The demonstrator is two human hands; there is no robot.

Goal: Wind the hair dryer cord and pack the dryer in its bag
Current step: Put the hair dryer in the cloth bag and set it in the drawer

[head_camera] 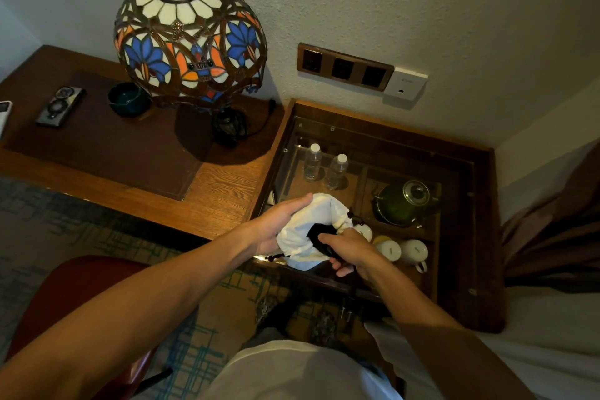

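A white cloth drawstring bag [316,221] is held above the glass-topped side table [480,237]. My left hand [276,224] grips the bag's left side and holds it up. The black hair dryer [319,235] pokes out of the bag's mouth, mostly hidden inside. My right hand [349,253] is closed around the dryer's black handle at the opening. The cord is not clearly visible; a plug [345,313] hangs below near the floor.
A stained-glass lamp [191,39] stands on the wooden desk [224,185] to the left, with a dark bowl [128,99] and a remote [60,105]. Under the glass are two water bottles [324,167], a kettle [404,203] and cups [402,250]. A red chair [87,282] sits lower left.
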